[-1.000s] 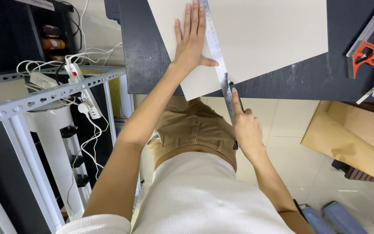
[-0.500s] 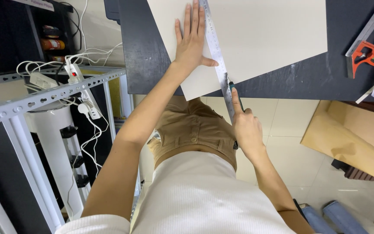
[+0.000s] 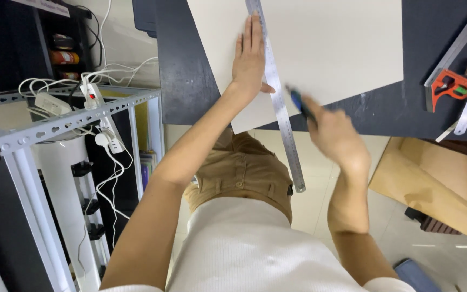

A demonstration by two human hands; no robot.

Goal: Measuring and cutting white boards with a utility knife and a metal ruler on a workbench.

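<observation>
Right hand lifted clear of the ruler's lower end; left hand unchanged, pinning ruler to board.

The left hand (image 3: 249,59) lies flat, fingers spread and holding nothing, palm down on the large off-white rectangular sheet of board (image 3: 331,48) with its thumb side against the long steel ruler (image 3: 277,97); the ruler runs from the top of the frame down across the board and overhangs the near edge of the black worktable (image 3: 185,81). A second ago the right hand (image 3: 333,135) sat low against the ruler's overhanging end; it is now higher, to the right of the ruler and blurred by motion, fingers closed round a blue-handled utility knife (image 3: 300,105) whose tip sits just beside the ruler over the board's near edge. Judged: one cutting stroke is finished and the blade is being repositioned. A red combination square (image 3: 447,86) lies well apart at right.
</observation>
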